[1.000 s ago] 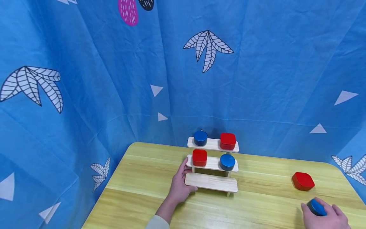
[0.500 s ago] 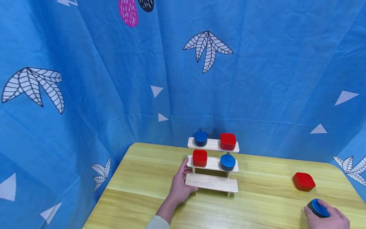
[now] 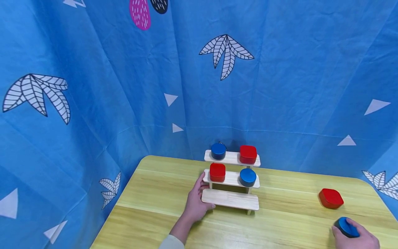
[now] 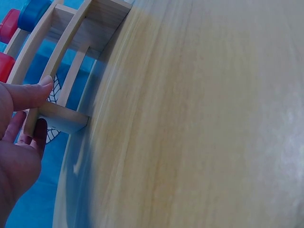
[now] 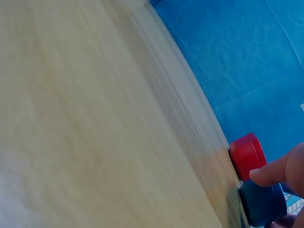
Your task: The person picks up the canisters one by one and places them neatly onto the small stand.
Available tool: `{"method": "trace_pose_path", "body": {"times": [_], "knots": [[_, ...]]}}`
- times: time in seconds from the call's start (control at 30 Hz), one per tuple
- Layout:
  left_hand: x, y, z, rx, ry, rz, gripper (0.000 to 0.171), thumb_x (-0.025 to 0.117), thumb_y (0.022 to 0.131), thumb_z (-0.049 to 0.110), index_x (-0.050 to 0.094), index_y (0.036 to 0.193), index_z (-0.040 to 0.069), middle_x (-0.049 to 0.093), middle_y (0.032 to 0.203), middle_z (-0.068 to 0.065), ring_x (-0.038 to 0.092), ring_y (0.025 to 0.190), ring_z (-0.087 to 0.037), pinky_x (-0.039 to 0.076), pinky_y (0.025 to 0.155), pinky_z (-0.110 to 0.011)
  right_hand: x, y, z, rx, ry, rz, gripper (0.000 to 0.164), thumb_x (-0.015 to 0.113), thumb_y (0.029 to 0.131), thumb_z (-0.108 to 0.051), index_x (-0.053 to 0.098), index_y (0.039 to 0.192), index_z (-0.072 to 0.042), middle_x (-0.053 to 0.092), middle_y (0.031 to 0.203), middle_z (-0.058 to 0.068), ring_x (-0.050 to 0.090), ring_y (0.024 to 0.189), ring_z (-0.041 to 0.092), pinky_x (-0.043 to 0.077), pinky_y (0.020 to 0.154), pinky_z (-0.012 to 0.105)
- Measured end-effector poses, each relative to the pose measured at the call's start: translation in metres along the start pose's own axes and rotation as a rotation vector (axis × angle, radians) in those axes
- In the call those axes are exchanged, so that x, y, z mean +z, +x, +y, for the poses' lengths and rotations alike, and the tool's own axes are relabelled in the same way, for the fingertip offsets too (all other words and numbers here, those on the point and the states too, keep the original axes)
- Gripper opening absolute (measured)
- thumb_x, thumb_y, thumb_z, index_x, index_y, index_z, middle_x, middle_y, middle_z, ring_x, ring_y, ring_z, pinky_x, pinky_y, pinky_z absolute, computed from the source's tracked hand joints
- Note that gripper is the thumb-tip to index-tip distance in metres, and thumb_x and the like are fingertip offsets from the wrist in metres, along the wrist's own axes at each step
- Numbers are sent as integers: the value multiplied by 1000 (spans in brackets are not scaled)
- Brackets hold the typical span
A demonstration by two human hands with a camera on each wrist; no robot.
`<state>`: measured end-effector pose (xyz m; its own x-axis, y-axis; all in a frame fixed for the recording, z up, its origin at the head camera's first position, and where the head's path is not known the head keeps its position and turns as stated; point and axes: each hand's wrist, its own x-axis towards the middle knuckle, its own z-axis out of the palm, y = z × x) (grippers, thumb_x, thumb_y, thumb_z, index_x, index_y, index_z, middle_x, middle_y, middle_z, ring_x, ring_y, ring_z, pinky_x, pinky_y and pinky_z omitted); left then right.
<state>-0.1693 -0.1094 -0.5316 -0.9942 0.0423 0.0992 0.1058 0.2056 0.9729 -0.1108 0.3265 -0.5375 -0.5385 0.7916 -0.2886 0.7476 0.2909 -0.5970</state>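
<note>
A small three-tier wooden display stand (image 3: 231, 199) stands on the table. My left hand (image 3: 195, 204) grips its left end; in the left wrist view the thumb lies over a board and the fingers curl beneath. A blue round tin (image 3: 218, 151) and a red squarish tin (image 3: 247, 154) sit on the top tier. On the middle tier are another red tin (image 3: 217, 172) and another blue tin (image 3: 247, 177). The lowest tier is bare. At the table's right, my right hand (image 3: 357, 238) holds a blue round tin (image 5: 262, 202) between thumb and fingers, at the tabletop.
Just behind the right hand lies a loose red squarish tin (image 3: 331, 198). The light wooden table (image 3: 158, 183) has rounded far corners. Beyond its far and left edges hangs a blue patterned cloth (image 3: 280, 86).
My right hand has shifted slightly right and nearer to me, and more of the blue tin's top shows. The left hand and the stand keep their places.
</note>
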Motion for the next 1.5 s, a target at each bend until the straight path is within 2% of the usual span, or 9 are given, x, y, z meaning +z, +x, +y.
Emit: {"method": "trace_pose_path", "body": {"times": [0.27,0.5,0.77,0.9,1.2,1.37,1.5], "knots": [[0,-1,-1,4,-32,-4,125,82,62,-23,27,158,35,52,134,-2,49,126,-25,52,92,-28,3,3,1,-16,67,18,64,57,101,-27,31,156,-7,21,155,31,20,142,50,33,105,66],[-1,-1,-2,18,-9,-3,125,83,62,-22,27,157,36,53,133,0,50,125,-23,50,95,-28,3,2,1,-36,81,30,64,58,100,-26,31,155,-7,24,155,30,23,141,50,32,106,66],[-1,-1,-1,24,-18,-2,125,83,61,-22,27,157,34,53,133,-2,50,125,-24,50,95,-29,4,1,0,-13,111,29,63,58,101,-25,32,156,-10,23,157,27,22,142,50,31,105,68],[-1,-1,-1,20,-20,-5,126,82,61,-23,26,158,36,53,133,-1,50,125,-23,51,94,-28,4,1,1,-28,91,18,64,60,100,-28,32,156,-12,24,157,28,23,141,50,33,104,68],[-1,0,-1,0,-2,-3,127,83,63,-22,24,157,40,52,132,3,50,125,-20,51,93,-26,-2,-8,-3,-47,30,-65,72,65,97,-34,31,156,-13,26,155,30,28,136,53,37,99,69],[-1,0,-2,14,-2,-3,127,83,62,-22,24,158,36,53,133,1,50,126,-22,51,94,-27,-2,-14,-5,-85,4,-63,71,67,96,-34,34,155,-12,30,151,32,33,132,54,37,97,69],[-1,0,-3,23,-4,-4,126,83,62,-22,25,158,35,53,133,0,50,126,-23,51,94,-28,-4,-18,-7,-101,-19,-100,73,68,95,-37,34,156,-15,33,149,34,34,130,55,39,93,69]]}}
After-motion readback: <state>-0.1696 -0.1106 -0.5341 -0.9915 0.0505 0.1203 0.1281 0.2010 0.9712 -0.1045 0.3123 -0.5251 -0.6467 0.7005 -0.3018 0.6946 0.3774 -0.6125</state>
